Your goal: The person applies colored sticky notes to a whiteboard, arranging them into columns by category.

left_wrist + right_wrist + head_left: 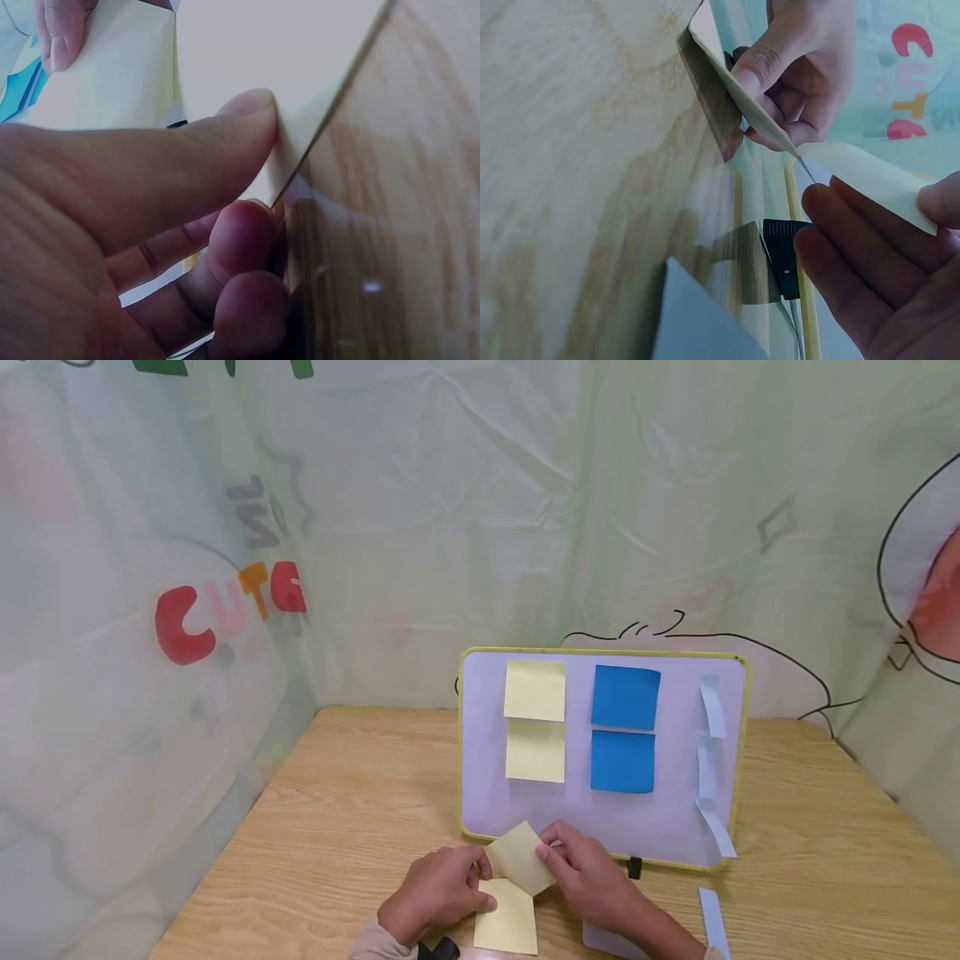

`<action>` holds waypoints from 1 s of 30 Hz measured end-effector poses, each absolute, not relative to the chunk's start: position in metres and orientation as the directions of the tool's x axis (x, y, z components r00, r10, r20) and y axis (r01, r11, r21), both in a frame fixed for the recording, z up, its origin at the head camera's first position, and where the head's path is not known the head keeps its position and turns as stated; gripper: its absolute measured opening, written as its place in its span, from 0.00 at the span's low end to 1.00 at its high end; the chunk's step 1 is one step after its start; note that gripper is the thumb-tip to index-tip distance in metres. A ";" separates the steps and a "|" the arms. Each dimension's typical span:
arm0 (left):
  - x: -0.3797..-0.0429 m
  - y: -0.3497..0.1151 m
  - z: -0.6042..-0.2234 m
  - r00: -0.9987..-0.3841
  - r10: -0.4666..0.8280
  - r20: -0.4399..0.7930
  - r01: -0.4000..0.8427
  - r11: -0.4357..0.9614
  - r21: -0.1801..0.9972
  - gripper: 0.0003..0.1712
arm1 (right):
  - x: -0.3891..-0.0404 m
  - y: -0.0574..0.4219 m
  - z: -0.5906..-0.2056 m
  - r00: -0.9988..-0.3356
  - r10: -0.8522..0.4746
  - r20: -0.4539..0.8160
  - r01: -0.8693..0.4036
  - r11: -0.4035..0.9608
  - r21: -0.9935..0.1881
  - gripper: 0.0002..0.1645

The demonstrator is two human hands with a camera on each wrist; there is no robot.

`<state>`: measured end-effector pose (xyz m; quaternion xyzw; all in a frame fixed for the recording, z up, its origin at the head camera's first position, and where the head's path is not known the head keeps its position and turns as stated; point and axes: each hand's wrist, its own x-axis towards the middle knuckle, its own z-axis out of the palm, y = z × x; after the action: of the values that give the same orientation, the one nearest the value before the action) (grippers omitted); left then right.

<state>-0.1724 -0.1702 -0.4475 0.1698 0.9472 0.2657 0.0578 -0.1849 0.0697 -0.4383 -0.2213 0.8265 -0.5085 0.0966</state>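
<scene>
My left hand (444, 892) pinches a pad of pale yellow sticky notes (506, 932) by its left edge, thumb on top and fingers beneath. The left wrist view shows the thumb (202, 150) pressing near the pad's edge. A single yellow sticky note (519, 858) slants up from the pad's far edge. Between thumb and fingers, my right hand (592, 878) pinches this note by its right side. In the right wrist view the note (870, 184) meets the pad (742, 97) at one edge, and the pad is tilted above the table.
Behind the hands a yellow-framed whiteboard (577, 822) leans upright. On it are two yellow notes (536, 691), two blue notes (626, 697) and light-blue strips (707, 767) at the right. Another light-blue strip (714, 922) and a pale flat piece (611, 941) lie by the right forearm.
</scene>
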 end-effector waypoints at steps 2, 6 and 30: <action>-0.172 -0.170 -0.447 -0.935 0.353 -0.020 0.291 0.800 0.524 0.15 | -0.185 0.070 -0.437 -0.897 -0.436 0.066 -0.257 0.394 -0.882 0.12; -0.172 -0.169 -0.447 -0.935 0.355 -0.015 0.296 0.803 0.517 0.15 | -0.185 0.071 -0.436 -0.916 -0.393 0.074 -0.241 0.395 -0.886 0.11; -0.171 -0.172 -0.450 -0.922 0.385 0.040 0.349 0.780 0.519 0.15 | -0.185 0.074 -0.418 -0.976 -0.114 0.184 -0.216 0.446 -0.869 0.04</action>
<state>-0.1709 -0.1725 -0.4496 0.1948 0.9429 0.2682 0.0340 -0.1848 0.0741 -0.4185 -0.0971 0.8489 -0.5173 -0.0492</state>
